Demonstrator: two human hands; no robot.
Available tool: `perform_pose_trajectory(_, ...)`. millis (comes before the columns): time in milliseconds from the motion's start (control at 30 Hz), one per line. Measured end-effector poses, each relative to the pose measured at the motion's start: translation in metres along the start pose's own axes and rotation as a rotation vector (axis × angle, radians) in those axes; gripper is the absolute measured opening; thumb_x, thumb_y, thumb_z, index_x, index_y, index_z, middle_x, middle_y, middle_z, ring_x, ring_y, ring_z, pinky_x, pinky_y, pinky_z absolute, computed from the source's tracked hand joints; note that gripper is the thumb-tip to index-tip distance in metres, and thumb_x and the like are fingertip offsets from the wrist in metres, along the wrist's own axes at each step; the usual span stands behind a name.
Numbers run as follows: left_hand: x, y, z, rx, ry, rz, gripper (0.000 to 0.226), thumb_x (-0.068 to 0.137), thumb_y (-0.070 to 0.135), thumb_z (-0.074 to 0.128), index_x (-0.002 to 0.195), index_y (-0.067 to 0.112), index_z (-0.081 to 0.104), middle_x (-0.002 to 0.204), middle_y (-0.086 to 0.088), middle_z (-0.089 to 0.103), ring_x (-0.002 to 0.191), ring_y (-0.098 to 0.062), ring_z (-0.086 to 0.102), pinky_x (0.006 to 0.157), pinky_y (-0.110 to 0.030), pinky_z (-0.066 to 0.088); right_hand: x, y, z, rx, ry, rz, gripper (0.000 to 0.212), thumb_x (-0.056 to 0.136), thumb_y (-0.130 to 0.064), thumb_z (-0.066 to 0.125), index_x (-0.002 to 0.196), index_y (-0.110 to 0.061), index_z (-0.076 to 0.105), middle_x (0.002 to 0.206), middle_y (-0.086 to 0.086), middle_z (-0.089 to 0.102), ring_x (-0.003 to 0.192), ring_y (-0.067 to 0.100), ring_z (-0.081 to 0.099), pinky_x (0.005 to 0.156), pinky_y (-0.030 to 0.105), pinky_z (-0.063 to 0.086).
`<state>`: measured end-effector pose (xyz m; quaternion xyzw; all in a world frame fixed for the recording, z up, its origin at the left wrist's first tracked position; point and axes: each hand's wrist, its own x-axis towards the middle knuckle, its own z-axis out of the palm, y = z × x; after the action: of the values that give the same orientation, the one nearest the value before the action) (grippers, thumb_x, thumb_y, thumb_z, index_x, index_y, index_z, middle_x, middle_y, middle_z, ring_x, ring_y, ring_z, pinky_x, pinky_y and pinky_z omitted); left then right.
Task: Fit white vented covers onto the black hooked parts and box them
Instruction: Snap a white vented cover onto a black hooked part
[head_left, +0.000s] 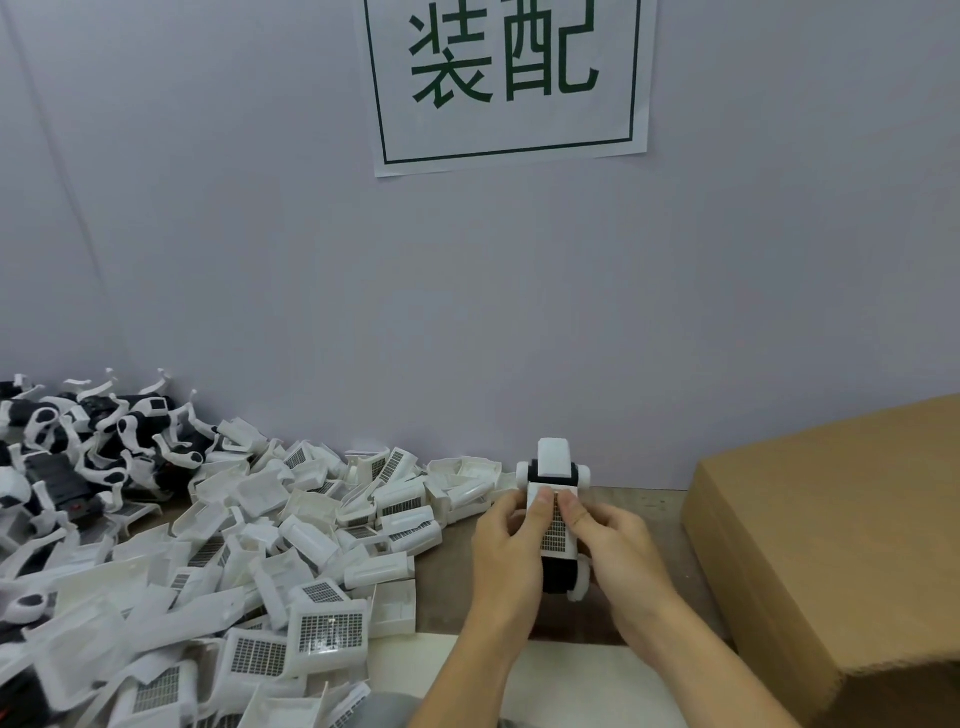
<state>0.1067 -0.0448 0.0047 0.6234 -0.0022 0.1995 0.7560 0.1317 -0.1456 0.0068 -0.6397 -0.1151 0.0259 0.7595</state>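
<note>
Together, left hand (506, 540) and right hand (615, 540) grip the white vented cover (554, 525) between them, thumbs pressing it.

I count my two hands, left hand (506, 545) and right hand (615, 545), one assembled part (554, 486) between them, one cardboard box (831, 545), one wall sign (511, 83), and a pile of white covers (270, 561) too many to count.

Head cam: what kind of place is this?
Likely a factory assembly bench. A wall sign in Chinese characters, a heap of white covers beside black hooked parts, and a cardboard box. Both hands press a cover onto one part.
</note>
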Motion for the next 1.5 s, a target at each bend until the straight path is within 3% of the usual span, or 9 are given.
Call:
perform_pose_trajectory(200,0.002,-0.002,0.001,0.116,0.078,0.025,0.030,0.098,0.027,0.063,0.082,0.007,0.079,0.077,-0.011,0.076,0.073,-0.025,0.072,0.067,-0.033,0.055,-0.002,0.000,0.003,-0.089,0.051,-0.027,0.034,0.094,-0.041,0.060,0.088,-0.012,0.078,0.080,0.001,0.078,0.075,0.012,0.075,0.056,0.017,0.054)
perform_pose_trajectory(367,0.002,0.001,0.002,0.095,-0.004,-0.016,0.028,0.101,0.025,0.057,0.093,0.008,0.078,0.086,-0.009,0.077,0.079,-0.015,0.072,0.068,-0.023,0.054,-0.002,-0.001,0.004,0.032,0.077,0.026,0.033,0.098,-0.038,0.057,0.097,-0.012,0.077,0.085,0.006,0.078,0.080,0.016,0.075,0.057,0.021,0.055)
perform_pose_trajectory(600,-0.001,0.004,0.003,0.254,0.045,0.048,0.033,0.104,0.020,0.053,0.081,0.010,0.074,0.061,0.009,0.067,0.059,-0.001,0.061,0.055,-0.014,0.045,0.000,0.000,0.001,-0.142,0.129,-0.046,0.026,0.098,-0.034,0.058,0.088,-0.018,0.076,0.078,-0.004,0.077,0.074,0.010,0.074,0.056,0.020,0.055)
perform_pose_trajectory(900,0.002,0.003,0.002,0.292,0.043,0.071,0.031,0.103,0.019,0.054,0.080,0.010,0.074,0.060,0.010,0.066,0.058,-0.002,0.060,0.056,-0.017,0.044,0.001,0.001,0.002,-0.225,0.125,-0.084,0.028,0.100,-0.036,0.053,0.090,-0.019,0.073,0.077,-0.002,0.077,0.073,0.012,0.073,0.053,0.026,0.057)
perform_pose_trajectory(1033,0.002,0.003,0.000,0.153,0.045,-0.011,0.035,0.104,0.025,0.053,0.085,0.007,0.076,0.077,-0.010,0.074,0.069,-0.012,0.066,0.065,-0.028,0.053,0.000,0.002,0.003,-0.114,0.056,-0.053,0.031,0.099,-0.039,0.052,0.098,-0.017,0.075,0.086,-0.003,0.078,0.082,0.009,0.074,0.061,0.017,0.055)
perform_pose_trajectory(1267,0.005,0.008,-0.005,-0.177,0.188,-0.390,0.044,0.106,0.036,0.042,0.095,0.005,0.071,0.068,-0.010,0.068,0.050,-0.022,0.060,0.039,-0.021,0.038,-0.006,-0.004,-0.001,-0.061,-0.132,-0.135,0.026,0.096,-0.012,0.061,0.111,-0.029,0.072,0.103,-0.005,0.077,0.098,0.012,0.073,0.076,0.024,0.059)
perform_pose_trajectory(1333,0.005,0.008,-0.006,-0.248,0.177,-0.438,0.046,0.105,0.040,0.043,0.096,0.005,0.072,0.069,-0.014,0.070,0.050,-0.026,0.060,0.043,-0.023,0.039,-0.008,-0.005,0.002,-0.170,-0.089,-0.259,0.024,0.092,-0.013,0.068,0.107,-0.032,0.074,0.100,-0.007,0.078,0.096,0.014,0.073,0.080,0.029,0.060)
perform_pose_trajectory(1433,0.007,0.007,-0.007,-0.352,0.150,-0.470,0.047,0.103,0.043,0.045,0.103,0.005,0.074,0.096,-0.024,0.074,0.077,-0.035,0.067,0.060,-0.034,0.043,-0.008,-0.005,0.006,-0.266,-0.049,-0.354,0.022,0.089,-0.019,0.074,0.106,-0.033,0.074,0.096,-0.011,0.077,0.091,0.013,0.072,0.076,0.030,0.060)
perform_pose_trajectory(1500,0.009,0.005,-0.007,-0.360,0.144,-0.448,0.046,0.103,0.043,0.046,0.100,0.007,0.074,0.092,-0.022,0.075,0.076,-0.034,0.070,0.065,-0.036,0.046,-0.009,-0.004,0.006,-0.296,-0.050,-0.368,0.023,0.088,-0.026,0.074,0.110,-0.032,0.073,0.098,-0.012,0.076,0.092,0.010,0.071,0.075,0.026,0.059)
